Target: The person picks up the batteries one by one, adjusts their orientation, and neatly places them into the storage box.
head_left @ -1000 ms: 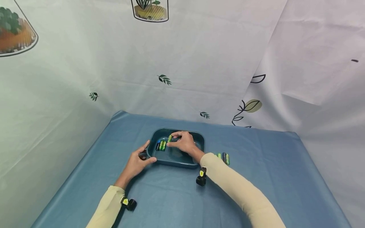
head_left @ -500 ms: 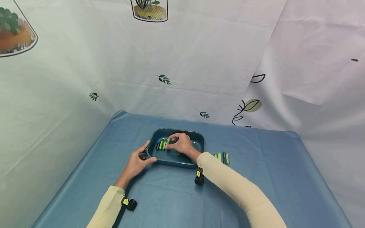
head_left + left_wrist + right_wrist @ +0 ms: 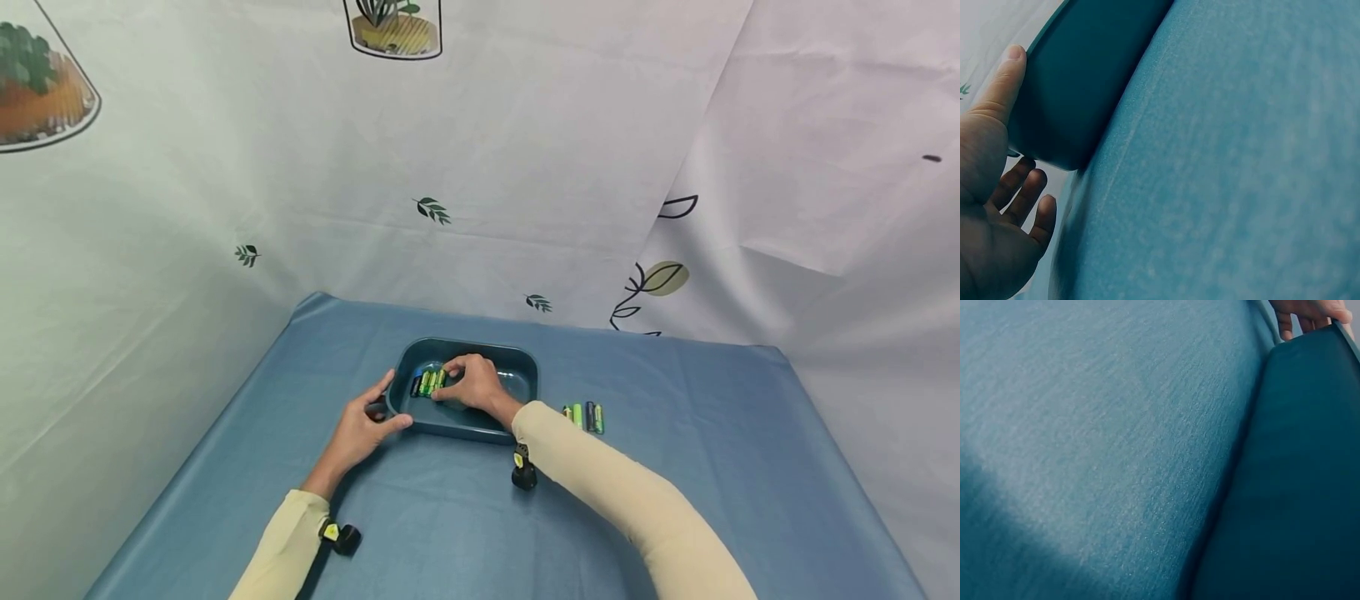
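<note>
A dark teal baking dish [image 3: 457,432] with rounded corners stands on the blue cloth. My left hand [image 3: 362,429] grips its left end, thumb against the front corner and forefinger reaching toward the back corner. In the left wrist view the thumb lies along the dish wall [image 3: 1079,87], the other fingers loosely bent below. Inside the dish, my right hand [image 3: 478,387] pinches a green battery [image 3: 441,379] between thumb and fingers, at the right end of a row of batteries [image 3: 424,384]. The right wrist view shows only the dish's outer wall [image 3: 1297,469], the cloth and left fingers.
Several green and dark batteries [image 3: 590,417] lie side by side on the cloth, right of the dish. The blue cloth [image 3: 675,467] covers the table. A white printed curtain [image 3: 480,167] hangs behind and along both sides.
The right hand has lowered the battery from above the dish floor to the row's right end, shifting slightly left and down. The left hand and the dish have stayed in place.
</note>
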{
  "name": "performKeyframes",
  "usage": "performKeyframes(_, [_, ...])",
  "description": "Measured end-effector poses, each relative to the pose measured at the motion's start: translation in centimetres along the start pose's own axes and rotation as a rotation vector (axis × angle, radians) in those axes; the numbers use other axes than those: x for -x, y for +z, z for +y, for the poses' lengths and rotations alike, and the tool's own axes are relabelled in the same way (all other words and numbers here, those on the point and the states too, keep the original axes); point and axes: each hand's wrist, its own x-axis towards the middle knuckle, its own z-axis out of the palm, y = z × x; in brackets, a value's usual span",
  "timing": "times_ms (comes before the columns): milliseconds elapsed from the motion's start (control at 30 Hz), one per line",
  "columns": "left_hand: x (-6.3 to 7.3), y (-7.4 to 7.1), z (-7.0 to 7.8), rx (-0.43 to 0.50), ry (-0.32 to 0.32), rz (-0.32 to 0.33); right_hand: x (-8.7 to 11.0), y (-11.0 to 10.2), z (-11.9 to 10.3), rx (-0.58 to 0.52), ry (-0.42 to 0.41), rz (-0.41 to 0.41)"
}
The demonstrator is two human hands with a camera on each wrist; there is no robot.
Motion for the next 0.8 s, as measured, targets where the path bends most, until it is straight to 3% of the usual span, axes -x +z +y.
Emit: performKeyframes(800, [-0.05,-0.04,-0.22,-0.029,0.004,0.006,-0.16,0.57,0.25,0.071,-0.006,-0.008])
